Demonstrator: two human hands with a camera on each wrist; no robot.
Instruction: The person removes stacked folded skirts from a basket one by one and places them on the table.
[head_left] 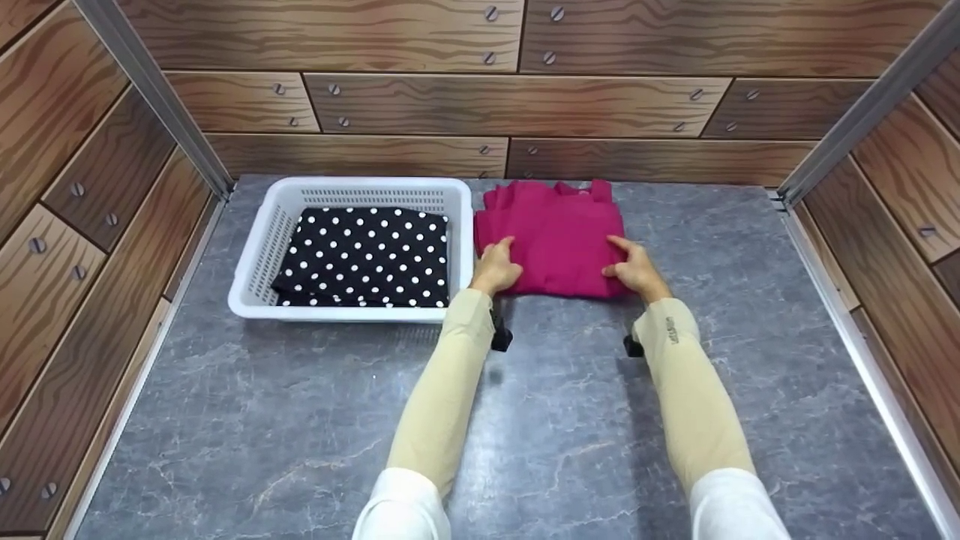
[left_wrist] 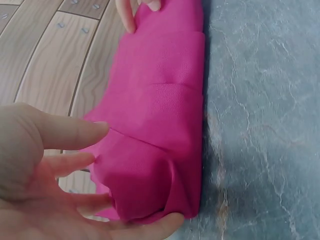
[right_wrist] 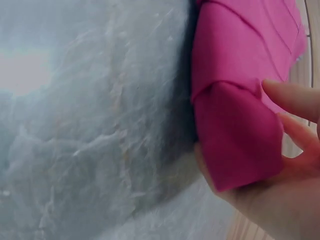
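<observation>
A folded magenta garment [head_left: 559, 240] lies on the grey marbled surface, with uneven folds along its far edge. My left hand [head_left: 495, 270] grips its left side. In the left wrist view the thumb [left_wrist: 80, 132] rests on the cloth's upper face, and the other fingers reach around its end. At the opposite side my right hand [head_left: 636, 271] holds the garment's edge. The right wrist view shows that thumb [right_wrist: 292, 97] on top of the folded end and part of the hand beneath it. Fingertips under the cloth are hidden.
Directly left of the garment stands a white plastic basket [head_left: 349, 313] with perforated walls. Inside it lies a folded black cloth with white dots [head_left: 367, 255]. Wood-patterned panels [head_left: 517, 105] enclose the surface at the back and both sides, with metal strips [head_left: 874, 367] along the side edges.
</observation>
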